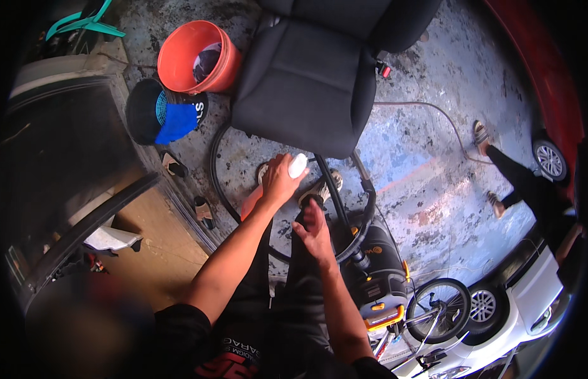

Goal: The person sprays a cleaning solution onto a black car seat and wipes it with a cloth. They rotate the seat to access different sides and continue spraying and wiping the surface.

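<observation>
My left hand is wrapped round the neck of a spray bottle with a white head. The bottle's reddish body shows below my wrist, partly hidden by the arm. Just beyond the white head lies the front edge of a black fabric car seat, which stands on the floor. My right hand hangs lower and to the right, holding nothing, its fingers apart. Close to that hand run the black hose and tube of a black and yellow vacuum cleaner.
At the far left stand an orange bucket with a dark cloth inside and a black bucket with a blue cloth over its rim. A car door opening is on my left. Rightward are a bicycle wheel, a white car and another person's legs.
</observation>
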`<state>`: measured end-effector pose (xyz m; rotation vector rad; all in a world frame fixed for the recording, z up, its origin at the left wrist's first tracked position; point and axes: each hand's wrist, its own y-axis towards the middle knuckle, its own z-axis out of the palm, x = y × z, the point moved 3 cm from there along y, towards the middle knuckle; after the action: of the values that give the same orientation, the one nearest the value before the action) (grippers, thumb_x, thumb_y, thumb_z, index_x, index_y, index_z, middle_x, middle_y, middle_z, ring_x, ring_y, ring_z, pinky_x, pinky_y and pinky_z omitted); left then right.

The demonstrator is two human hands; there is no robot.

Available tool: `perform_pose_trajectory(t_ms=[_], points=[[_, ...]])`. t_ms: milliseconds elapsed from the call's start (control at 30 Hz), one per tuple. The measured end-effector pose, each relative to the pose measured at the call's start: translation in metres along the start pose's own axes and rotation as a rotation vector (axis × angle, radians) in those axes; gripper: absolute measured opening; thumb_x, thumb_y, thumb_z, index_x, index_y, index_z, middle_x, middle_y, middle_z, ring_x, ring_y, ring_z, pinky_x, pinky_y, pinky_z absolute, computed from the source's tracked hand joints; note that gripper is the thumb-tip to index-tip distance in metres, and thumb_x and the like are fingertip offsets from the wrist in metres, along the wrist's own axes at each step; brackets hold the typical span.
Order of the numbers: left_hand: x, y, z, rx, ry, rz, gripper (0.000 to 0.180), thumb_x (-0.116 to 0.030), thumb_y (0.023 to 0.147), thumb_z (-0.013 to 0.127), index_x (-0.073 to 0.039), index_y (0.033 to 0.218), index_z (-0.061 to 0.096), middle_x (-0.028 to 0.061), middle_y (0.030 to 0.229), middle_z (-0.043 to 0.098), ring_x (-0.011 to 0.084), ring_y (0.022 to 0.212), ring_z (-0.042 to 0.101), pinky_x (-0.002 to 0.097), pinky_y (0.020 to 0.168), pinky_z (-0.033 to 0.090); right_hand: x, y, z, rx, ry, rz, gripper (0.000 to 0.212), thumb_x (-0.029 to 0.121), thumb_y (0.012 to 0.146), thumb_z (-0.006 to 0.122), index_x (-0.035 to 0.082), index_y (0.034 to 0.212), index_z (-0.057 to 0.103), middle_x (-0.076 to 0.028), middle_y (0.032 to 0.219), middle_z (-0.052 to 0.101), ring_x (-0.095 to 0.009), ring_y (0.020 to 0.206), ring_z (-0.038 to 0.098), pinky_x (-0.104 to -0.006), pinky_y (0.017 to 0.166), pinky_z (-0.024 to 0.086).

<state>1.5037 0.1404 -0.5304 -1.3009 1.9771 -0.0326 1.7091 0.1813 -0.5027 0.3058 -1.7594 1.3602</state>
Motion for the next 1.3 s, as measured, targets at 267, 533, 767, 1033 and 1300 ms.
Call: perform_pose_trajectory(t_ms=[267,533,767,1033,1300], points=[[-0.052,-0.059,0.009,0.025,-0.262,-0.035,0.057,-0.053,0.089,0.085,-0.003,0.110,0.067,0.0182,0.108,0.060,0.0398,0.103,0.061,0.0537,0.091,0.050,0.042,0.050,-0.017,0.231,0.078,-0.094,0.102,0.017,0.088,0.081,0.001,0.169,0.021,-0.018,0.157,0.048,-0.029,0.141,0.053,-0.0431,0.118,0.044],[-0.018,-0.103,0.002,0.628,-1.033,-0.077,0.132,-0.058,0.080,0.092,-0.008,0.172,0.013,0.0163,0.169,0.027,0.0319,0.160,0.024,0.0458,0.131,0.023,0.069,0.034,-0.020,0.146,0.352,-0.032,0.098,0.013,0.086,0.072,0.015,0.169,0.022,-0.010,0.134,0.053,-0.023,0.120,0.060,-0.0378,0.109,0.050],[0.018,-0.163,0.042,0.526,-0.763,-0.046,0.136,-0.050,0.075,0.098,-0.004,0.169,0.012,0.0180,0.167,0.032,0.0317,0.157,0.032,0.0470,0.130,0.028,0.045,0.044,-0.016,-0.101,0.254,0.080,0.053,0.025,0.094,0.081,0.002,0.134,0.054,-0.004,0.115,0.060,-0.015,0.101,0.059,-0.0313,0.093,0.049],[0.006,-0.158,0.060,0.607,-0.936,0.012,0.147,-0.076,0.073,0.088,-0.003,0.169,0.004,0.0184,0.170,0.025,0.0334,0.160,0.025,0.0483,0.130,0.025,0.057,0.043,-0.021,-0.324,0.319,0.064,0.033,0.018,0.092,0.082,0.001,0.115,0.064,0.000,0.094,0.064,-0.010,0.083,0.061,-0.0285,0.078,0.053],[0.020,-0.139,0.092,0.581,-0.859,0.055,0.134,-0.051,0.077,0.091,-0.003,0.169,0.007,0.0186,0.172,0.024,0.0340,0.162,0.023,0.0473,0.131,0.024,-0.016,0.082,-0.034,-0.511,0.112,-0.014,0.044,0.027,0.084,0.083,-0.003,0.114,0.070,-0.010,0.089,0.073,-0.024,0.081,0.069,-0.0394,0.080,0.057]])
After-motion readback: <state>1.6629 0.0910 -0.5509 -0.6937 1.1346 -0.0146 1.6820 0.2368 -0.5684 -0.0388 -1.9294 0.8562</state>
